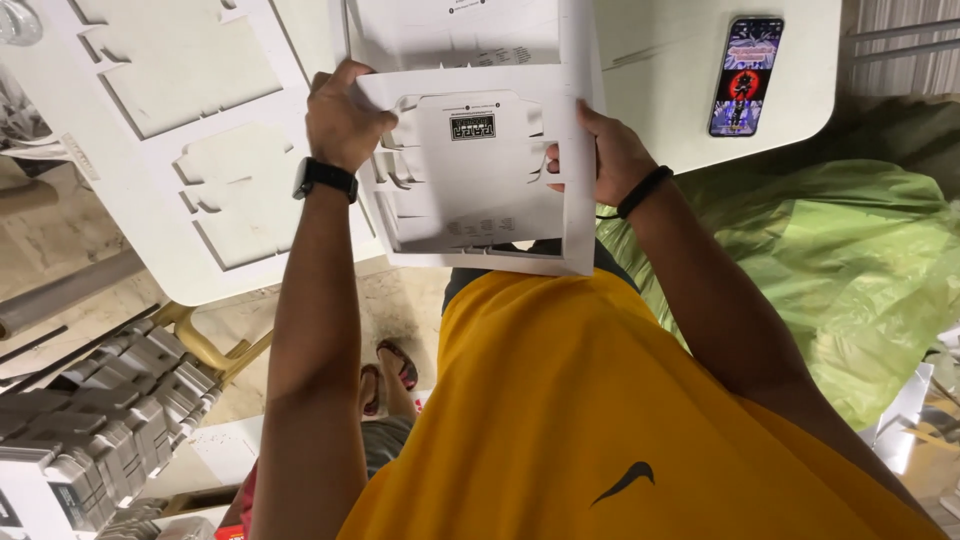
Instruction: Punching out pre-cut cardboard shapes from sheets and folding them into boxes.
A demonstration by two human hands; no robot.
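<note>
I hold a white die-cut cardboard sheet [470, 215] upright over the table's near edge, above my yellow shirt. Its punched box blank [470, 165] sits in the middle, partly loosened from the frame. My left hand [340, 115] grips the sheet's upper left corner. My right hand [605, 150] clasps the right edge of the frame, fingers curled behind it. More white printed sheets [455, 30] lie flat on the table just beyond.
A leftover cardboard frame with cut-out holes [180, 130] lies on the white table [670, 90] at left. A phone [745, 75] with a lit screen rests at right. A green plastic bag [850, 270] sits right; stacked punched blanks [100, 420] lower left.
</note>
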